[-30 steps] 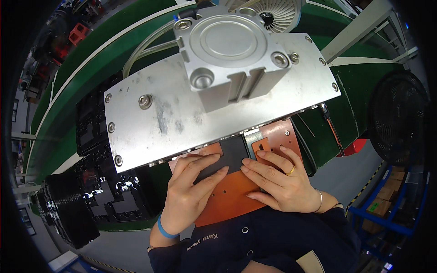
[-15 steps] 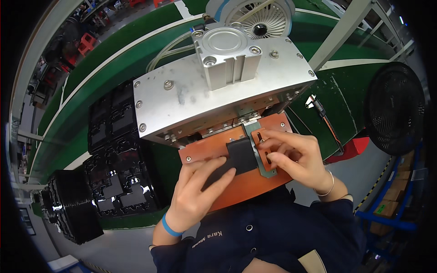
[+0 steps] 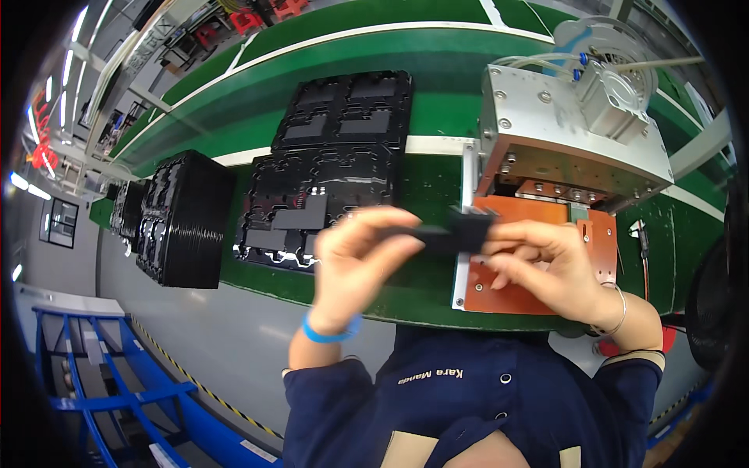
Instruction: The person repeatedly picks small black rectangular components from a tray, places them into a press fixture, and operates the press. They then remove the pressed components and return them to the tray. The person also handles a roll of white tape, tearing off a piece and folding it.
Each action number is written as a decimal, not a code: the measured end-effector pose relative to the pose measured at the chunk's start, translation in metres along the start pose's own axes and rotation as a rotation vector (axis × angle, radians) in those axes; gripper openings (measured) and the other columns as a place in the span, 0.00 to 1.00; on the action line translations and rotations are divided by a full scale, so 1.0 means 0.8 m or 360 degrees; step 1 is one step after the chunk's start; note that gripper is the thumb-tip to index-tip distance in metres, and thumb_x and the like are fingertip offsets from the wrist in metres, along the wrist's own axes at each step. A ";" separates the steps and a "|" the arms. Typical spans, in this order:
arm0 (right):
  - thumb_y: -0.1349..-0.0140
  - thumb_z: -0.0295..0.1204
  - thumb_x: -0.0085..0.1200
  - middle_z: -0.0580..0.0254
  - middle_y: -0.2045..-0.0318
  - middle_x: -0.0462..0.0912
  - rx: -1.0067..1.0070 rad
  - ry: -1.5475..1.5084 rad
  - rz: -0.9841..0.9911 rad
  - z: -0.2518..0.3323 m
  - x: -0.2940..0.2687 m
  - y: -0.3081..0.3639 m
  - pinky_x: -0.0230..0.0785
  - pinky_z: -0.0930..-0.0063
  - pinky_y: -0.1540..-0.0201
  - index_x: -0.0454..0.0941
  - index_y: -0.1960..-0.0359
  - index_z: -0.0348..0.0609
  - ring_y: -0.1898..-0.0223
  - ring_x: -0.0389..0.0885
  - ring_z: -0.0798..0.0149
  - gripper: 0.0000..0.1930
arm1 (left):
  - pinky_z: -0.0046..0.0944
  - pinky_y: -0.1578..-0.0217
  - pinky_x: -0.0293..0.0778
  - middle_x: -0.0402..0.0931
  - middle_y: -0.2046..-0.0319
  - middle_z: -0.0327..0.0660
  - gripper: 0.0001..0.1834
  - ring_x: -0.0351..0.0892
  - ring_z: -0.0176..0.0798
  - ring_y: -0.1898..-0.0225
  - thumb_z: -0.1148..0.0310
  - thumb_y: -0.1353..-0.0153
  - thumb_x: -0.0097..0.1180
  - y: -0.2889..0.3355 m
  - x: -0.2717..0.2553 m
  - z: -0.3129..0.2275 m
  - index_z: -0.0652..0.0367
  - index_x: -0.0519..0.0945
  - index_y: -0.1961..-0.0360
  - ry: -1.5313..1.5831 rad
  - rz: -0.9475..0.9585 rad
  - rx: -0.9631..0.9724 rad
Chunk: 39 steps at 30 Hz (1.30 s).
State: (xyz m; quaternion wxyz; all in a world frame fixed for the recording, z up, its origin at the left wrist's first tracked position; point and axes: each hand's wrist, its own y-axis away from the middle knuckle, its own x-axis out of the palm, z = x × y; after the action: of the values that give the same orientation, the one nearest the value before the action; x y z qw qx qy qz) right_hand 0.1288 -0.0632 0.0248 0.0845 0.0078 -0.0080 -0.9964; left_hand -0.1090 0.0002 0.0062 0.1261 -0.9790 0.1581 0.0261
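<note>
Both of my hands hold a flat black part (image 3: 470, 231), lifted in front of the press and smeared by motion. My left hand (image 3: 349, 261) pinches its left end between thumb and fingers. At its right end, the fingers of my right hand (image 3: 552, 264) are closed on the edge. Beneath the right hand lies the orange plate (image 3: 538, 209) of a silver metal press (image 3: 581, 144). A small green strip (image 3: 579, 212) shows on that plate, partly covered by the hand. Left of the press, a glossy black tray (image 3: 269, 187) carries dark grey flat pieces (image 3: 312, 210).
Another black tray (image 3: 343, 109) lies behind the first, and a tall tray stack (image 3: 199, 222) stands at the left. A caliper (image 3: 644, 248) lies right of the press. A fan (image 3: 616, 43) is behind it. Blue racking (image 3: 117, 398) stands on the floor at lower left.
The black part has come up off the orange plate and is now between both hands. My right hand has left the small orange block. The view has swung left, towards the trays.
</note>
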 end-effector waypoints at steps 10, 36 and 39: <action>0.42 0.23 0.61 0.56 0.69 0.86 -0.0360 0.0600 0.0296 -0.007 -0.008 0.020 0.78 0.78 0.69 0.82 0.57 0.37 0.71 0.86 0.66 0.11 | 0.27 0.54 0.73 0.83 0.63 0.40 0.16 0.80 0.29 0.60 0.79 0.41 0.60 -0.092 -0.324 0.103 0.65 0.74 0.52 -0.0373 -0.0200 -0.0479; 0.43 0.23 0.61 0.59 0.70 0.85 -0.0402 0.0559 -0.0078 -0.003 -0.067 0.080 0.74 0.78 0.71 0.84 0.61 0.38 0.72 0.84 0.70 0.08 | 0.32 0.71 0.67 0.75 0.76 0.36 0.11 0.71 0.30 0.75 0.78 0.61 0.70 -0.049 -0.225 0.059 0.67 0.80 0.74 -0.1267 0.0347 -0.0477; 0.45 0.20 0.62 0.58 0.72 0.85 -0.0314 0.0635 -0.0413 -0.009 -0.082 0.100 0.75 0.80 0.70 0.85 0.64 0.37 0.72 0.84 0.69 0.07 | 0.31 0.70 0.67 0.78 0.77 0.38 0.10 0.72 0.29 0.75 0.80 0.60 0.68 -0.041 -0.180 0.022 0.67 0.84 0.72 -0.1099 0.0105 -0.0429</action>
State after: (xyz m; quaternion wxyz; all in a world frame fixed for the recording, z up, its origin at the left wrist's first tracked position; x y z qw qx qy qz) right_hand 0.2073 -0.1315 0.0202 -0.0437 0.1968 0.1072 -0.9736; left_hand -0.2356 0.0780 0.0103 0.0411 -0.9148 0.1328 0.3793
